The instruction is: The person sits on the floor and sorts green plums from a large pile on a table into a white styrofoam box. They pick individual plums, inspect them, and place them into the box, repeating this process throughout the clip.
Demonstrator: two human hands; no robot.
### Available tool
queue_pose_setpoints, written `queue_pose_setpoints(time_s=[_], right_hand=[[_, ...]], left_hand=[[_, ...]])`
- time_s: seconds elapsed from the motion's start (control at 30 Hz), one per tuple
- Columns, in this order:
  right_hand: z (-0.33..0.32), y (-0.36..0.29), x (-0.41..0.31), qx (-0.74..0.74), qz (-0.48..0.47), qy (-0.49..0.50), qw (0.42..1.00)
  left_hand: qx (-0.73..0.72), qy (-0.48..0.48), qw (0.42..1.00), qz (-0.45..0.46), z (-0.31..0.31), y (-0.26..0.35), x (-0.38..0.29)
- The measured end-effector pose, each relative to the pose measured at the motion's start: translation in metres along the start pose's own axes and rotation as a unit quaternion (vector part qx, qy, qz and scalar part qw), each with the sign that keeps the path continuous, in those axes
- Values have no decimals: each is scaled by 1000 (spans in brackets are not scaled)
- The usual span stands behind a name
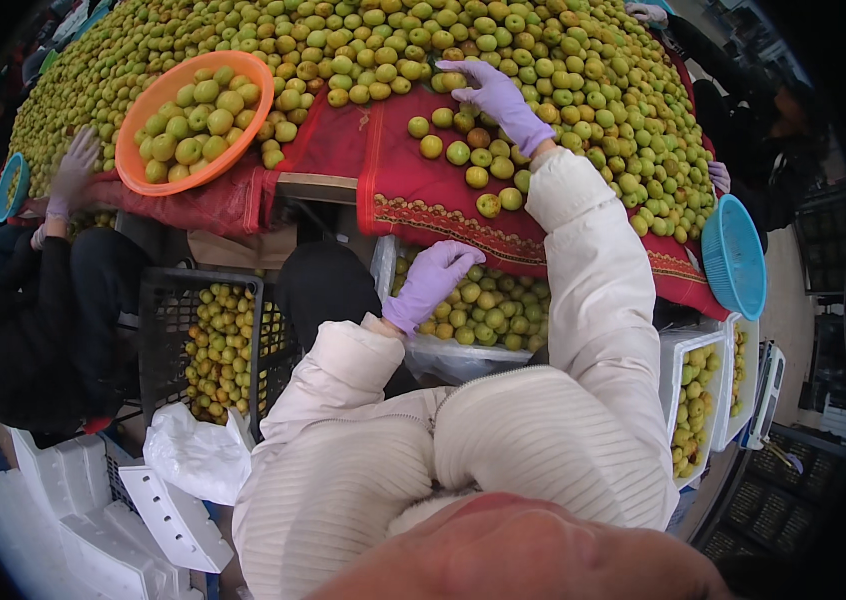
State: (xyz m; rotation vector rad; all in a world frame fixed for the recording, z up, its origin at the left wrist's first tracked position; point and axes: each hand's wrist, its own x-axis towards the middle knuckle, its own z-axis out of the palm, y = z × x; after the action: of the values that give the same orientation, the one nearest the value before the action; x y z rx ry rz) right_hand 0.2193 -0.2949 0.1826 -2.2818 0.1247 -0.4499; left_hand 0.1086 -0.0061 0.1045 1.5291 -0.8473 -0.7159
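Note:
My right hand (494, 97), in a purple glove, reaches over the heap of green-yellow jujube-like fruits (573, 45), its fingers spread at the heap's near edge; a fruit lies under the fingers. Below it, loose fruits (479, 157) lie on the red cloth (415, 165) with a patterned gold border. My left hand (434, 281), gloved alike, hovers at the cloth's edge above a white lined box of fruits (490, 311). Its thumb and fingertips are close together; whether something small is between them cannot be seen.
An orange basin (264, 124) of fruits stands at the left, a blue basket (734, 259) at the right edge. A black crate (197, 281) holds fruits below. White boxes (659, 390) stand at the right. A co-worker's gloved hand (76, 169) is at the left; others are around the heap.

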Motion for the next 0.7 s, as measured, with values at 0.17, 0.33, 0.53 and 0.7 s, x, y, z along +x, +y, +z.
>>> queue_pose_setpoints(time_s=[0.17,0.33,0.53,0.7], right_hand=[[-3,-60,-48,122,-105,-9,987],[56,-166,-89,230,-107,77,964],[146,-247,-142,28,-373,-128,919],[90,-176,-140,99,-233,-127,959]], left_hand=[[8,5,1000,-6,3,-5,1],[-7,10,1000,15,4,-24,2],[-154,-100,983,10,-1,-63,12],[5,62,993,100,12,-56,-1]])
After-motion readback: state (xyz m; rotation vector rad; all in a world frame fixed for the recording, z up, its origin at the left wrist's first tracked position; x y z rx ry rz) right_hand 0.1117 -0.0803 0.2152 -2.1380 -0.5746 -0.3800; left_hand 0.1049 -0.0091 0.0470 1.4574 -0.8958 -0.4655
